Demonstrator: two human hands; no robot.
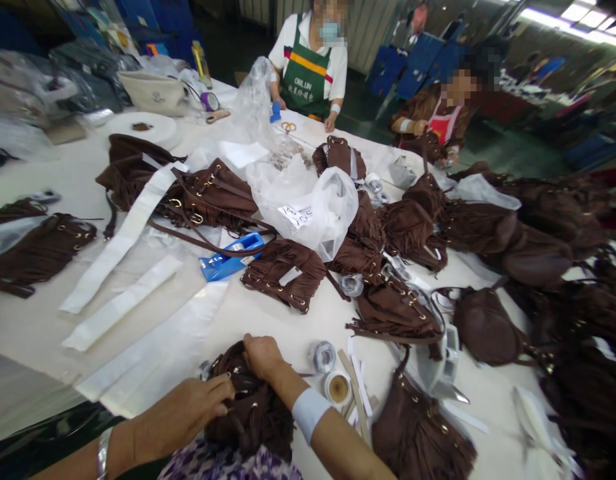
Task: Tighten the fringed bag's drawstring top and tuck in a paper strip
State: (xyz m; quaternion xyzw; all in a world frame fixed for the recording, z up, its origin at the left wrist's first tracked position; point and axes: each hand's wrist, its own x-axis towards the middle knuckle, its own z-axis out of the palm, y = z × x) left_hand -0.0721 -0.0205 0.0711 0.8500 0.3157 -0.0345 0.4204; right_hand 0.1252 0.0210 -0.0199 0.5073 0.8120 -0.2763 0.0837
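A dark brown fringed bag [255,413] with small metal eyelets is at the table's near edge, against a purple patterned garment. My left hand [201,403], with a silver bracelet at the wrist, grips the bag's left side near its opening, fingers bent over the edge. On the far rim of the same bag, my right hand [263,357] is closed, a white band round its wrist. Both sets of fingertips are partly hidden by the bag. Just right of the bag lie a roll of clear tape [323,357] and a round container [337,387].
Many brown fringed bags [283,273] cover the table's middle and right. A blue tape dispenser [231,257], white strips [123,233] and a clear plastic bag [308,207] lie ahead. Two people stand across the table, one in a green apron [308,77].
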